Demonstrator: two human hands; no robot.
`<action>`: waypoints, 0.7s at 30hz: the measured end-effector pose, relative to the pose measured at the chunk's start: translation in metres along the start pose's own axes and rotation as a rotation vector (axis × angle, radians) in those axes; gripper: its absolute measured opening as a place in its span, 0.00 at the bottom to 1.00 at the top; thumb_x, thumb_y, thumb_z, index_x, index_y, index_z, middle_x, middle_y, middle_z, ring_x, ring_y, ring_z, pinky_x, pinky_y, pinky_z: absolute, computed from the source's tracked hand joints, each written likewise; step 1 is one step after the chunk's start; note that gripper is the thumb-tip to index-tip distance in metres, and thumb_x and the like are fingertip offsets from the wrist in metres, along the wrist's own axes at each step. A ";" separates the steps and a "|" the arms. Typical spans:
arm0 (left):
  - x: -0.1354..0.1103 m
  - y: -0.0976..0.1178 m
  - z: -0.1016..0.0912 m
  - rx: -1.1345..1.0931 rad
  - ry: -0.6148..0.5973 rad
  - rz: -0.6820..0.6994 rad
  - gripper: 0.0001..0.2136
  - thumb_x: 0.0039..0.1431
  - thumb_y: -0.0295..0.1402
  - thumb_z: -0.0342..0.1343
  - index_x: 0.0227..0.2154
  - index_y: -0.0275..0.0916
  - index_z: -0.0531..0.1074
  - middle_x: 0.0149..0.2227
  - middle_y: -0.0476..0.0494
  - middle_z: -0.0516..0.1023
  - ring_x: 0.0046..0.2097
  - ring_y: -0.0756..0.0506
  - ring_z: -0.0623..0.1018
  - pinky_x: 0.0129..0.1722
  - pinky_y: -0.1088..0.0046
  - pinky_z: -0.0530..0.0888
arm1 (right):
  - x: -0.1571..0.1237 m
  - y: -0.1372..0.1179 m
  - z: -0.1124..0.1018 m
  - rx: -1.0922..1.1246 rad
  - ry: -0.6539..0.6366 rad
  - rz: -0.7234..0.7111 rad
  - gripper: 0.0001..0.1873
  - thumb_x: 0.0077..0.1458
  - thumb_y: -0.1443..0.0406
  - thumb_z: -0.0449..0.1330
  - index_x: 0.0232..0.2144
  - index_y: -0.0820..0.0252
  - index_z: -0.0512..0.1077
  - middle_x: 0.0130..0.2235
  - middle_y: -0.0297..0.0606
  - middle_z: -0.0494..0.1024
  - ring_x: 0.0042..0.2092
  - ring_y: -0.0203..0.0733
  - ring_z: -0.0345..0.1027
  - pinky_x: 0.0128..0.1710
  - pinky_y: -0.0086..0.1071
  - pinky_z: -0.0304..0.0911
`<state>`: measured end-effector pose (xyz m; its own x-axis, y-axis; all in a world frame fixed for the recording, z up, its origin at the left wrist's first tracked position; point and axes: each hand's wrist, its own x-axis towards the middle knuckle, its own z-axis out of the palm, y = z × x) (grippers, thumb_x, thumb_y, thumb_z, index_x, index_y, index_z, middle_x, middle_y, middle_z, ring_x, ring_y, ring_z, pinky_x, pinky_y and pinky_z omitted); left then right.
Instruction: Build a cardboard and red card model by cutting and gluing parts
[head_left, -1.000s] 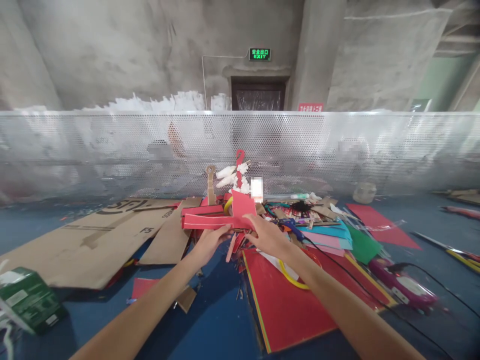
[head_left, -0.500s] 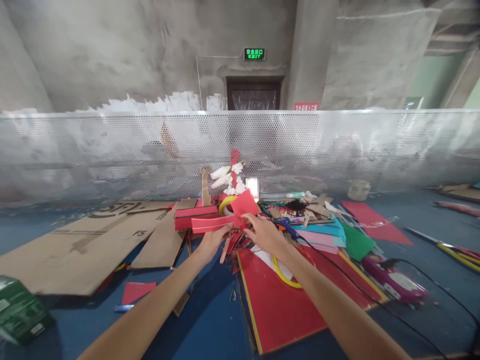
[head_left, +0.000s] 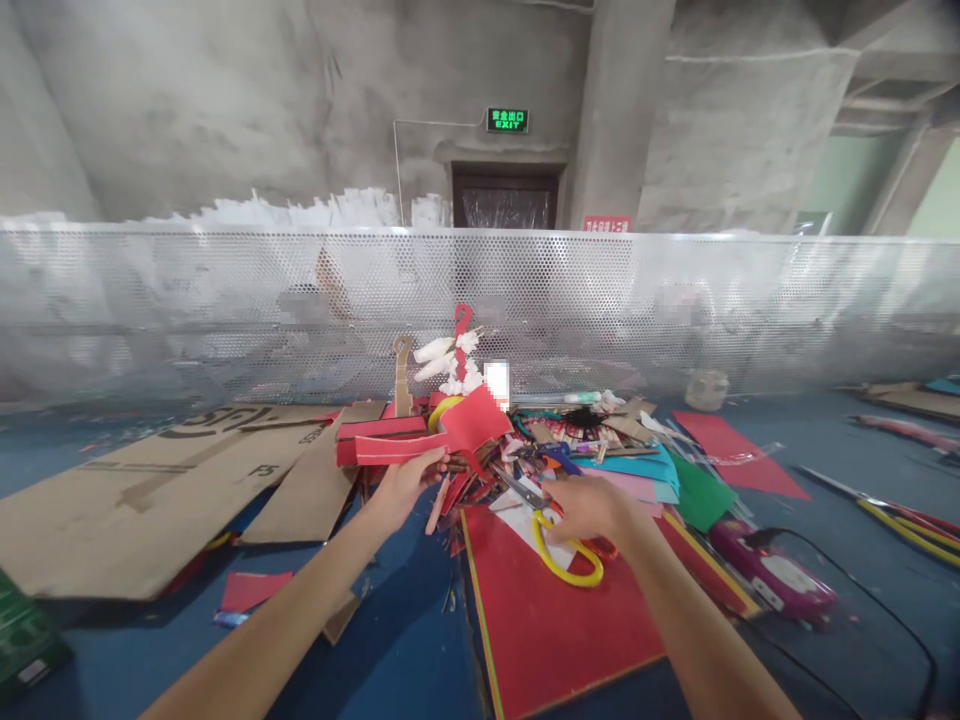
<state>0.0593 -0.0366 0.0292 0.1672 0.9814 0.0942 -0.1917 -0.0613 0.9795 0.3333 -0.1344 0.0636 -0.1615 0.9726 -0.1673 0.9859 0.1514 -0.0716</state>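
In my left hand (head_left: 409, 487), which is closed, is a piece of red paper (head_left: 478, 425). A long red strip (head_left: 397, 449) with a pale line along it reaches left from the same fingers; whether the two are joined is hard to see. My right hand (head_left: 592, 510) is closed on a pair of scissors (head_left: 568, 575) with a yellow and an orange-red handle loop. Their blades point up and left over red scraps. Beneath the scissors are a white sheet (head_left: 517, 512) and a stack of red card sheets (head_left: 555, 640).
Flattened cardboard (head_left: 172, 490) spreads across the left. Behind the hands stand a red hook shape (head_left: 463, 325) with white flowers and a cardboard hook (head_left: 403, 375). Blue paper (head_left: 637, 467), a purple corded device (head_left: 772, 570) and larger scissors (head_left: 870, 500) lie right. A perforated metal panel (head_left: 225, 310) rises behind.
My right hand has left the red paper and moved down and right onto the scissors. My left hand still holds the red paper, slightly farther left and lower.
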 end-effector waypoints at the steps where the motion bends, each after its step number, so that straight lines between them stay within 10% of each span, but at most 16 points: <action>1: 0.001 0.004 0.000 -0.029 0.015 -0.025 0.11 0.44 0.38 0.68 0.27 0.35 0.79 0.30 0.42 0.81 0.33 0.48 0.78 0.33 0.74 0.73 | 0.000 -0.002 -0.002 -0.012 -0.009 -0.006 0.18 0.43 0.56 0.65 0.38 0.53 0.74 0.41 0.50 0.80 0.42 0.61 0.75 0.32 0.39 0.60; 8: 0.009 0.023 0.003 -0.116 0.063 0.019 0.09 0.43 0.37 0.66 0.26 0.37 0.78 0.30 0.43 0.80 0.34 0.47 0.77 0.38 0.71 0.73 | -0.010 0.006 -0.021 0.093 -0.014 -0.024 0.14 0.43 0.61 0.62 0.35 0.57 0.69 0.30 0.39 0.76 0.32 0.48 0.72 0.26 0.32 0.56; 13: 0.010 0.014 0.003 -0.186 0.102 0.086 0.12 0.42 0.39 0.68 0.26 0.37 0.77 0.29 0.45 0.80 0.34 0.47 0.77 0.40 0.69 0.73 | -0.015 0.022 -0.025 0.594 -0.052 -0.161 0.20 0.50 0.61 0.60 0.45 0.56 0.62 0.31 0.31 0.72 0.26 0.37 0.66 0.24 0.29 0.59; 21: 0.003 -0.002 0.009 -0.191 0.125 0.102 0.15 0.38 0.38 0.72 0.28 0.35 0.79 0.31 0.45 0.80 0.35 0.46 0.77 0.40 0.68 0.73 | -0.009 -0.039 -0.012 0.884 -0.095 -0.386 0.23 0.60 0.43 0.51 0.42 0.54 0.61 0.30 0.32 0.70 0.26 0.36 0.64 0.23 0.30 0.62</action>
<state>0.0688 -0.0354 0.0293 0.0194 0.9875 0.1562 -0.3827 -0.1369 0.9137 0.2972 -0.1465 0.0792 -0.5083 0.8595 -0.0536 0.4813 0.2320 -0.8453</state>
